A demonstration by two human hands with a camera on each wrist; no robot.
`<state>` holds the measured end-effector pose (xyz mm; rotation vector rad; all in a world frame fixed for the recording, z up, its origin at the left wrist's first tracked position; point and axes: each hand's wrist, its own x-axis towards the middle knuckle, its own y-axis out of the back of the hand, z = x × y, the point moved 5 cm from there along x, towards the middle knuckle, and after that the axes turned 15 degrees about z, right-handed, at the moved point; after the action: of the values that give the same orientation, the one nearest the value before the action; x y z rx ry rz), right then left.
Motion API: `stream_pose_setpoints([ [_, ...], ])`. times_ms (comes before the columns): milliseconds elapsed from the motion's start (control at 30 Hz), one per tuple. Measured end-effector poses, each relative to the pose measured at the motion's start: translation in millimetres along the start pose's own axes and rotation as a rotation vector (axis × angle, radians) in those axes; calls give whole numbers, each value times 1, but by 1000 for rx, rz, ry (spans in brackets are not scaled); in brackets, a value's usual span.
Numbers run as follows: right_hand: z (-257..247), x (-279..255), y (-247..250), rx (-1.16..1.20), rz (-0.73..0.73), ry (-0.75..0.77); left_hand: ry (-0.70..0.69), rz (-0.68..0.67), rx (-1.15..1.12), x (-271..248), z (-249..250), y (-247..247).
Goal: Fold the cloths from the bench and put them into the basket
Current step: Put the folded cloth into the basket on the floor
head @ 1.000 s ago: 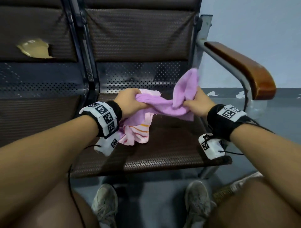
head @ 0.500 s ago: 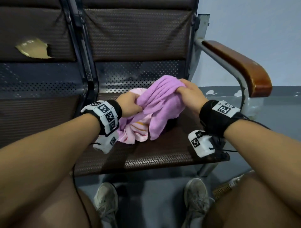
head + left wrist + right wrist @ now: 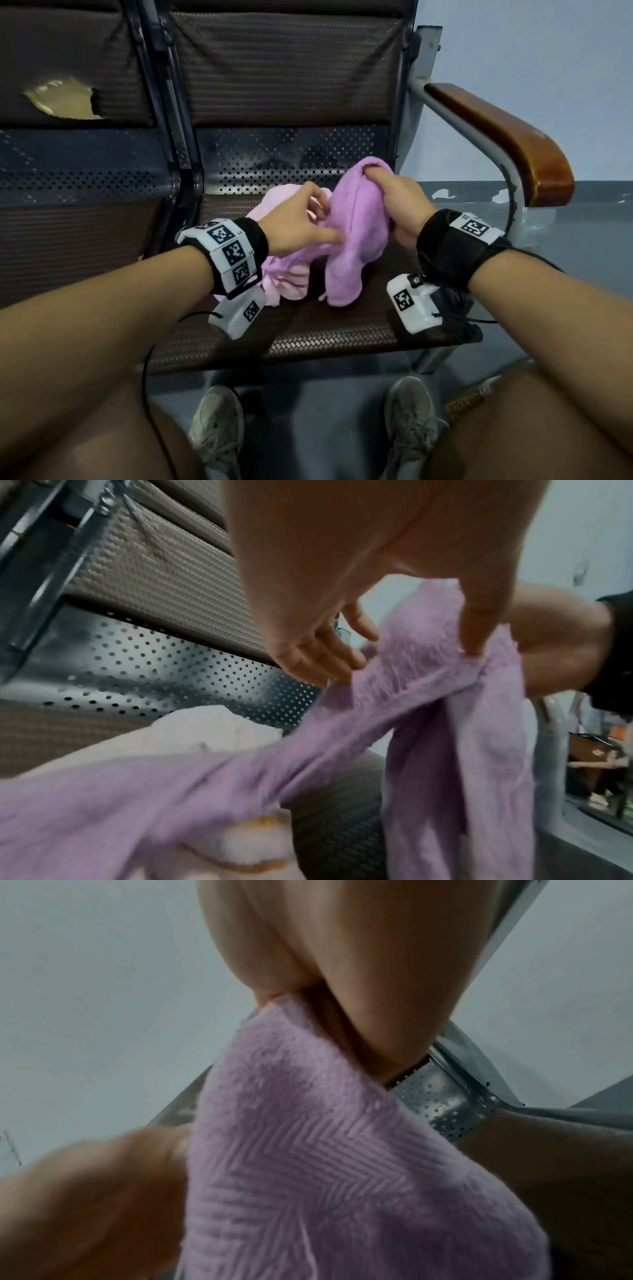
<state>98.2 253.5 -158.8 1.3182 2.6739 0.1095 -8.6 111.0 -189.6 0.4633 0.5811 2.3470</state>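
A purple cloth point(image 3: 356, 233) hangs bunched over the brown bench seat point(image 3: 342, 335). My right hand point(image 3: 380, 185) grips its top fold and holds it up; the right wrist view shows the cloth point(image 3: 325, 1150) pinched under the fingers. My left hand point(image 3: 318, 222) is spread loosely against the cloth's left side. Its thumb and fingertips point(image 3: 342, 669) touch the purple cloth point(image 3: 445, 750) without closing on it. A pink striped cloth point(image 3: 291, 277) lies crumpled on the seat beneath, partly hidden by my left wrist.
A wooden armrest point(image 3: 513, 144) stands at the right of the seat. The seat back to the left has a torn patch point(image 3: 61, 99). My shoes point(image 3: 215, 428) are on the floor below. A woven brown edge point(image 3: 469, 397) shows beside my right knee.
My right hand has carried the purple cloth's end up and to the left, so it hangs doubled. My left hand has let go of the cloth and now only touches it.
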Motion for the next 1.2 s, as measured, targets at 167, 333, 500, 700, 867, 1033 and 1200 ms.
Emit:
stream_pose_setpoints([
  [167, -4, 5, 1, 207, -7, -32, -156, -127, 259, -5, -1, -6],
  [333, 3, 23, 25, -418, 127, 227, -136, 113, 369, 12, -9, 14],
  [500, 20, 1, 2, -872, -167, 417, -16, 256, 164, 18, 9, 16],
  [700, 5, -10, -29, -982, -33, 570, -84, 131, 11, 15, 44, 5],
  [867, 3, 9, 0, -784, 102, 521, -112, 224, 330, 23, 17, 32],
  [1033, -2, 25, 21, -393, 260, 450, 156, 178, 507, 23, -22, 44],
  [1200, -7, 10, 17, -304, 103, 594, 541, 341, -156, 22, -19, 42],
])
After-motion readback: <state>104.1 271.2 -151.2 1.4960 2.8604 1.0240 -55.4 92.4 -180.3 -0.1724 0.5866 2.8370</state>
